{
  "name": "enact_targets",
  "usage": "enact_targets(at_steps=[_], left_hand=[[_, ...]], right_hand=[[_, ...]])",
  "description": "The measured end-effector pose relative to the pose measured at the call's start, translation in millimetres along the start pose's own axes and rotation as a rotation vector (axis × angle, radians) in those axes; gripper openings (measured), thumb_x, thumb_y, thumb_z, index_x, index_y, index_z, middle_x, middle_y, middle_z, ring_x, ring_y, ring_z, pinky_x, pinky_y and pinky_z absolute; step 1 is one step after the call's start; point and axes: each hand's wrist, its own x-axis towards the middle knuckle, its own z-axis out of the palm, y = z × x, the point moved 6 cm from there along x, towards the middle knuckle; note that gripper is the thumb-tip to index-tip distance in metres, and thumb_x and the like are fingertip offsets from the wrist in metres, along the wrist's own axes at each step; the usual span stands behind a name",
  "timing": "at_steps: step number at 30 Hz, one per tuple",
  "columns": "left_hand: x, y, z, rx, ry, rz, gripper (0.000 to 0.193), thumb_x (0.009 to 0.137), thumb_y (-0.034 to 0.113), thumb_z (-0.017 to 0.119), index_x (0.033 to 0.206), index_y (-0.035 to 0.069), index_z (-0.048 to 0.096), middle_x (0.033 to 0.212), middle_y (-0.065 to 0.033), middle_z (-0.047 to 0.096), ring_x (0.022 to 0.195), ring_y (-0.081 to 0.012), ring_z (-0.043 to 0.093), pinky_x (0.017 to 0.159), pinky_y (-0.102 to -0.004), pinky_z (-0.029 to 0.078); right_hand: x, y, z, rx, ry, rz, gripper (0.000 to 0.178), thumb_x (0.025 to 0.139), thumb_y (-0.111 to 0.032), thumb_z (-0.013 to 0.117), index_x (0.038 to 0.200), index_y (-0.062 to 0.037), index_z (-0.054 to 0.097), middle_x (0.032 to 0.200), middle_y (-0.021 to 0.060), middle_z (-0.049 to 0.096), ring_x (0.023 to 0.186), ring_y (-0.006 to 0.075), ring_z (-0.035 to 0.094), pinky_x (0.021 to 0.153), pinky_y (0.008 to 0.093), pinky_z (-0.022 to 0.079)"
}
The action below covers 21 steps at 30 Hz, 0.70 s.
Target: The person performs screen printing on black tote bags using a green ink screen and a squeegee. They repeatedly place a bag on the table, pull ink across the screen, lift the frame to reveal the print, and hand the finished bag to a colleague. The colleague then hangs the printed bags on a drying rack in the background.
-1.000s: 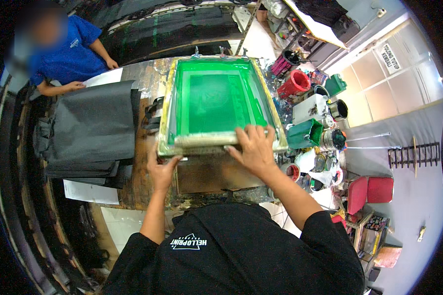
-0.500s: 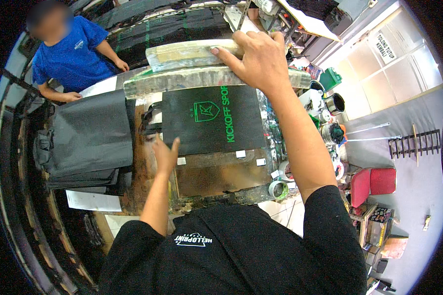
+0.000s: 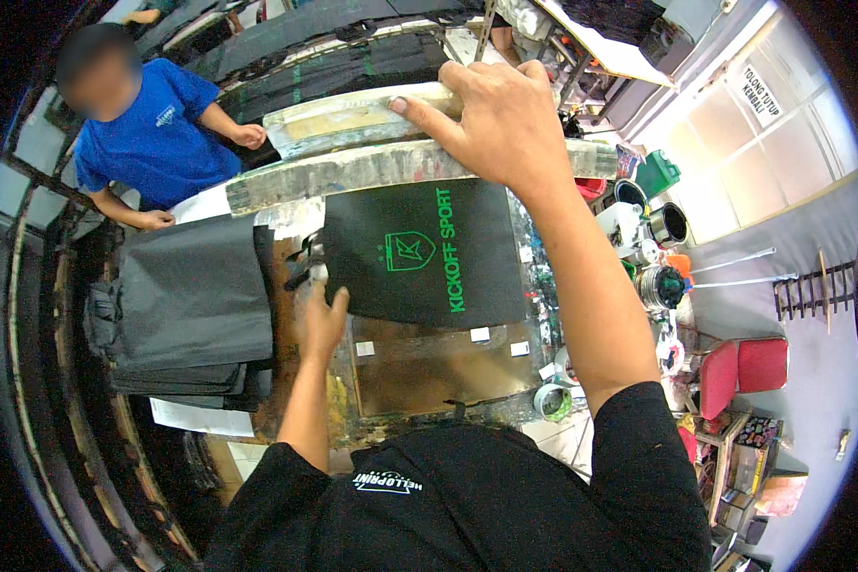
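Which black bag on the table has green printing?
The bag beneath the raised frame, right of the left hand; the stack farther left looks plain.

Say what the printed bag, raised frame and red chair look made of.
Printed bag: probably nonwoven fabric, matte, with a softly bowed edge. Raised frame: wood or metal, unclear under dull, blotchy stains. Red chair: perhaps vinyl or fabric, with smooth, rounded panels.

Wooden-looking frame (image 3: 353, 174) is showing a rough, stained edge, printed bag (image 3: 424, 253) and bag stack (image 3: 193, 305) are looking matt and clothlike, brown board (image 3: 429, 370) is gleaming smoothly.
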Motion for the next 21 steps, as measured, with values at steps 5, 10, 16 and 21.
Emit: enact_targets(at_steps=[5, 10, 16, 21], left_hand=[[74.7, 9.9, -106.7, -0.661, -0.054, -0.300, 0.031, 0.103, 0.022, 0.068, 0.125, 0.000, 0.068, 0.093, -0.0023, 0.070, 0.060, -0.0082, 0.059, 0.052, -0.0249, 0.048], [77.9, -57.6, -241.6, -0.816, 0.149, -0.451, 0.027, 0.101, 0.017, 0.070, 0.125, 0.006, 0.068, 0.085, 0.0012, 0.067, 0.052, -0.0047, 0.054, 0.045, -0.0214, 0.046], [80.7, -206.5, -333.1, -1.008, 0.407, -0.629, 0.018, 0.101, 0.014, 0.071, 0.116, 0.006, 0.070, 0.078, 0.0018, 0.057, 0.056, -0.0082, 0.051, 0.048, -0.0234, 0.049], [7.1, -358.3, -404.0, -0.512, 0.698, -0.720, 0.054, 0.100, 0.022, 0.074, 0.142, -0.006, 0.054, 0.103, -0.0153, 0.069, 0.073, -0.0224, 0.067, 0.056, -0.0328, 0.059]], right_hand=[[1.1, 5.6, 0.4, 0.054, -0.032, 0.043, 0.068, 0.096, -0.071, 0.057, 0.089, -0.0057, 0.075, 0.086, 0.0177, 0.075, 0.088, 0.0357, 0.072, 0.094, 0.0574, 0.043], [-10.4, -4.1, -4.5, 0.026, -0.048, 0.037, 0.063, 0.099, -0.066, 0.058, 0.086, -0.0062, 0.070, 0.086, 0.0156, 0.074, 0.088, 0.0344, 0.071, 0.091, 0.0514, 0.042], [-15.2, -16.8, -16.3, -0.025, -0.083, 0.052, 0.061, 0.099, -0.065, 0.058, 0.083, -0.0065, 0.066, 0.084, 0.0159, 0.072, 0.088, 0.0353, 0.070, 0.087, 0.0482, 0.041], [-15.6, -35.9, -12.0, 0.047, -0.097, 0.055, 0.057, 0.099, -0.061, 0.062, 0.087, -0.0056, 0.068, 0.088, 0.0153, 0.072, 0.091, 0.0336, 0.068, 0.089, 0.0474, 0.041]])
